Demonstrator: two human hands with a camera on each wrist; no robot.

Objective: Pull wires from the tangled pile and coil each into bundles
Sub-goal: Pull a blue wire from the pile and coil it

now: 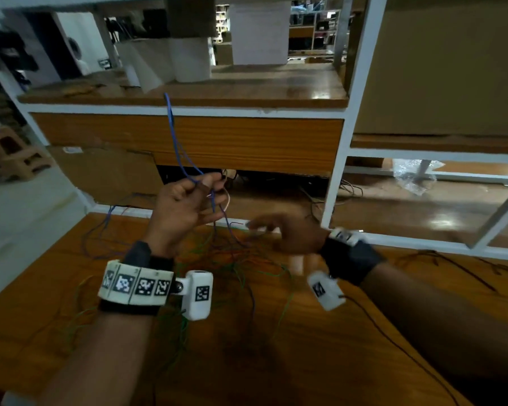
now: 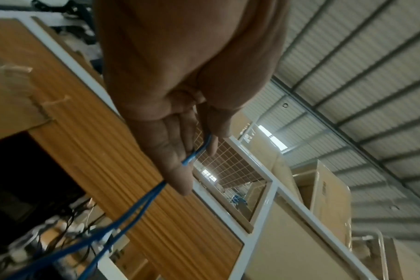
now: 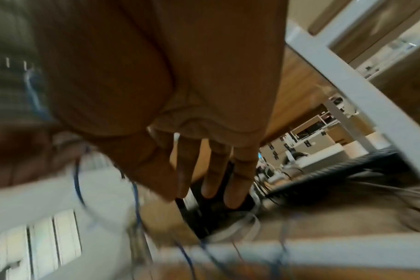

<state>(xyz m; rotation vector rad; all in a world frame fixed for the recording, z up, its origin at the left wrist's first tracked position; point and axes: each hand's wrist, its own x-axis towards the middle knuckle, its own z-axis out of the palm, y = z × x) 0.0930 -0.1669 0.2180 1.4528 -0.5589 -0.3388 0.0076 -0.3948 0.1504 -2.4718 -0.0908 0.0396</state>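
Blue wire running near upright, long axis slightly tilted, free tip pointing up in front of the white-framed shelf unit. Lower down, pinched as doubled strands in the left hand, then trailing down and right into the tangled pile on the wooden worktop. From the left wrist view, two blue strands leaving the thumb and forefinger and stretching toward the lower left, taut.

Left hand raised above the worktop's far edge, palm turned toward the head camera, thumb and forefinger closed on the blue wire, remaining fingers extended and spread to the right. Thin pale strand also hanging near those fingers; whether held, cannot tell.

Right hand low over the pile, just right of the left hand, back facing up, pointing left, blurred by motion. From the right wrist view, fingers straight and loosely spread, gripping nothing.

Pile of thin green, red, dark and blue wires sprawled across the worktop between both forearms, loose strands straying out to left and right. White marker bands and camera housings strapped on both wrists.
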